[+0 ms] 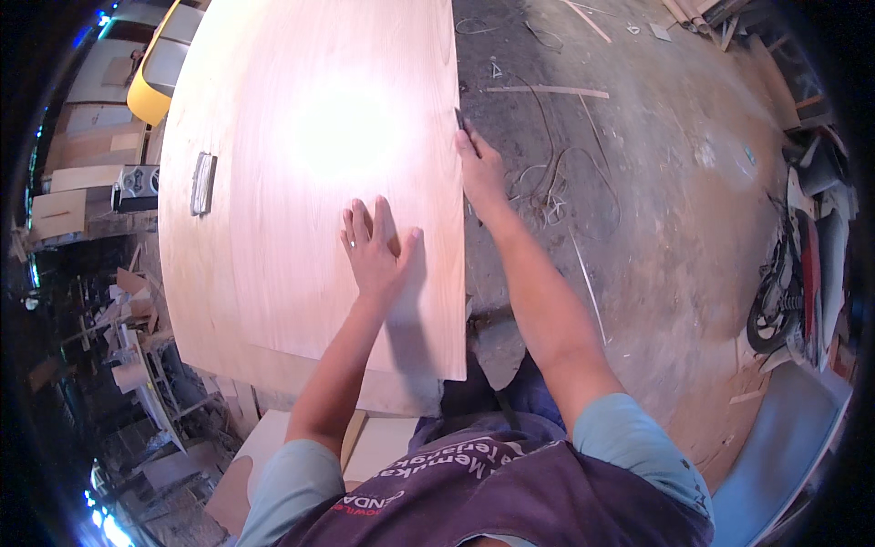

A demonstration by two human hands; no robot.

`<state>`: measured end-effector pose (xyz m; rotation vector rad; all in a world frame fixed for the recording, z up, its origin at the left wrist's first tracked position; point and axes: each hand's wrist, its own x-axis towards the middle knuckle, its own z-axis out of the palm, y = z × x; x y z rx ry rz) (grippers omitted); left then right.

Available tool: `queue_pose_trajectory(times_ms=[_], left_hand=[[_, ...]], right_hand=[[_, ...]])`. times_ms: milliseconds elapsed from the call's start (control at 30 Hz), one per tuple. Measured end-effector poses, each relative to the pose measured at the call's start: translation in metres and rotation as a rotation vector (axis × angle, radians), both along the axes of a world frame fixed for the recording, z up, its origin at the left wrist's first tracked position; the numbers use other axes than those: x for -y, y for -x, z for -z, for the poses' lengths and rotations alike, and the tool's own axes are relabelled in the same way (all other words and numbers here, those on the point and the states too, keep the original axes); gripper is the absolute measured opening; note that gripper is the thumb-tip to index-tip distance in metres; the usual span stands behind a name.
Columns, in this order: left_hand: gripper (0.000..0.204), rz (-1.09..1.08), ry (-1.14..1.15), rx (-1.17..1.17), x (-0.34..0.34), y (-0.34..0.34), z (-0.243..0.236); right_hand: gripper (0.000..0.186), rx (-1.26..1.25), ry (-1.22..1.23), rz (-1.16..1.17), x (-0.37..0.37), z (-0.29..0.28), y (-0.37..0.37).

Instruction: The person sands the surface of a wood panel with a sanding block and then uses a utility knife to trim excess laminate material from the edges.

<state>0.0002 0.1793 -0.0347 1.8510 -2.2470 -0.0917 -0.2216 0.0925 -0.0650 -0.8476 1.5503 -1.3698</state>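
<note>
A large pale wooden board (283, 237) with fine grain lies before me, its middle washed out by bright glare. My left hand (375, 255), wearing a ring, is spread with its fingers apart over the board near its right side; it holds nothing. At the board's right edge, my right hand (480, 169) is closed round a small dark tool (460, 119), whose tip meets the edge; its kind is mostly hidden by the fingers. Toward the board's left side rests a small grey block-like piece (203, 183) with a dark stripe.
On the right, a concrete floor (674, 201) carries loose cords (551, 182) and thin wood strips (547, 91). A motorcycle (784, 292) stands at the far right. To the left are a radio-like box (137, 188), a yellow-edged panel (149, 100) and piled wood scraps (137, 301).
</note>
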Motion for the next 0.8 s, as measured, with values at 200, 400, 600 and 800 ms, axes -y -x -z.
queue_pose_trajectory(times_ms=[200,400,600,800], left_hand=[[0.084,-0.148,-0.022,0.076,0.072,0.044,-0.003],[0.081,-0.13,-0.006,0.093,0.083,0.062,-0.002],[0.082,-0.12,0.005,0.095,0.082,0.061,-0.003],[0.082,-0.112,-0.006,0.092,0.082,0.059,-0.004]], right_hand=[[0.059,0.054,-0.047,-0.022,-0.002,-0.013,-0.007],[0.061,0.077,0.106,-0.005,0.008,0.007,0.0],[0.065,0.183,0.01,-0.037,0.019,0.005,-0.002],[0.061,0.146,0.038,-0.034,0.037,0.001,0.005]])
